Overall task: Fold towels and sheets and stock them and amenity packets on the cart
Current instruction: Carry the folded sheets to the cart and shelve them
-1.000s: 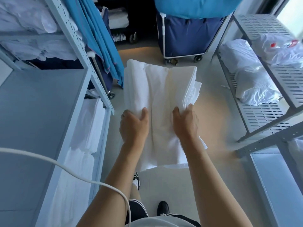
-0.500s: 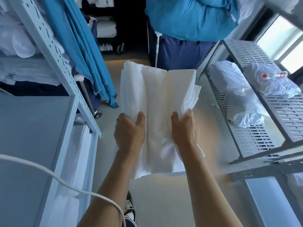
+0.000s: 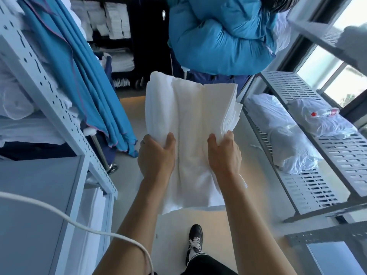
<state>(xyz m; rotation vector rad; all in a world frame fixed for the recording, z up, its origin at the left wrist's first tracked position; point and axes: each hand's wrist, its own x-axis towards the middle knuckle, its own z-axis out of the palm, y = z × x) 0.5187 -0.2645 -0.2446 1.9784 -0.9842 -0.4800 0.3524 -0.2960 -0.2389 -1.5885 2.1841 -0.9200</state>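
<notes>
Folded white sheets (image 3: pixel 190 124) in midair, left hand (image 3: pixel 156 157) and right hand (image 3: pixel 224 155) each clamped round an edge.

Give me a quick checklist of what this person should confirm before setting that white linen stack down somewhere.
1. Left hand grips the folded white linen stack: ok, thumb on top.
2. Right hand grips it too: ok, at the layered edge.
3. Stack tidy: not ok, loose layers fan out on the right edge and a corner droops below.
4. Floor ahead clear: not ok, a blue bundle on a trolley blocks the aisle.
5. Free shelf space: ok, the slatted shelf on the right has a bare stretch near the white bagged linen.
6. Where on the cart it goes: cannot tell.
</notes>
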